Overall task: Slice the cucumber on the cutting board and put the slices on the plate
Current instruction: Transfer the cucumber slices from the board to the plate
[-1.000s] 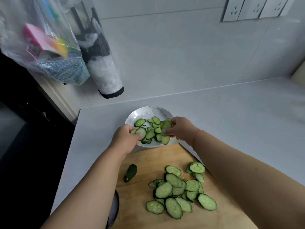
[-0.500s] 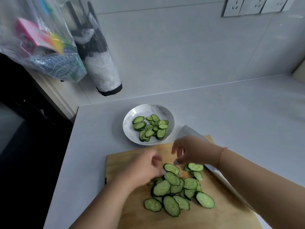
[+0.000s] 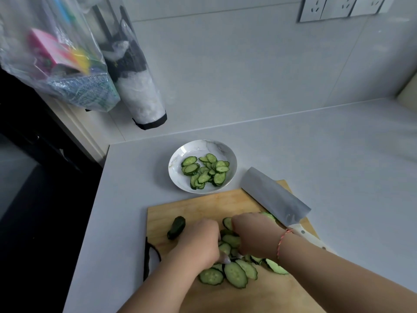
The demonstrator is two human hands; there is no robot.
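A pile of cucumber slices (image 3: 234, 274) lies on the wooden cutting board (image 3: 198, 206). My left hand (image 3: 200, 240) and my right hand (image 3: 255, 233) are both down on the pile, side by side, fingers curled into the slices and gathering them between the hands. The dark cucumber end piece (image 3: 176, 227) lies just left of my left hand. Beyond the board stands the white plate (image 3: 178, 159) with several slices (image 3: 204, 171) in it.
A cleaver (image 3: 273, 195) lies on the board's right side, blade toward the plate, handle behind my right wrist. Plastic bags (image 3: 56, 64) hang on the wall at the left. The counter ends at a dark drop on the left. A black loop (image 3: 150, 256) hangs at the board's left edge.
Both hands left the plate, where they dropped slices, and came back down to the board. They now dig into the pile of slices.
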